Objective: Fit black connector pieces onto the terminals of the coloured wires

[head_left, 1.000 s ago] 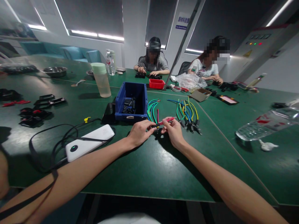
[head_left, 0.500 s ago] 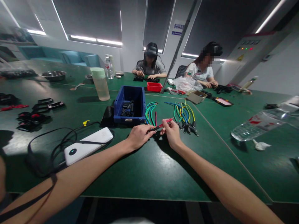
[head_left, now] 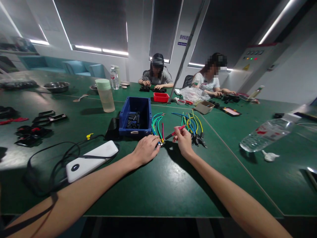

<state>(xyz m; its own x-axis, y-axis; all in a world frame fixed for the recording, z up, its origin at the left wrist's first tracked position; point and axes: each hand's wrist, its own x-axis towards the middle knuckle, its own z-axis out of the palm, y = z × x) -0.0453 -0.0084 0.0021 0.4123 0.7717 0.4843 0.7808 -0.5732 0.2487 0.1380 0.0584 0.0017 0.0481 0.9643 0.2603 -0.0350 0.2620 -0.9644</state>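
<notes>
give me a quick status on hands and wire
Right hand pinching red wire. Left hand on wire ends by blue bin. Second wire bundle just right.

Red wire in my right hand, green, blue and yellow ones in the bundle, blue bin, dark green table, white power bank.

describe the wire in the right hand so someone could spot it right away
Start at the blue bin mid-table; two wire bundles lie to its right. Between them the right hand pinches a red wire off the table, the only one lifted.
</notes>
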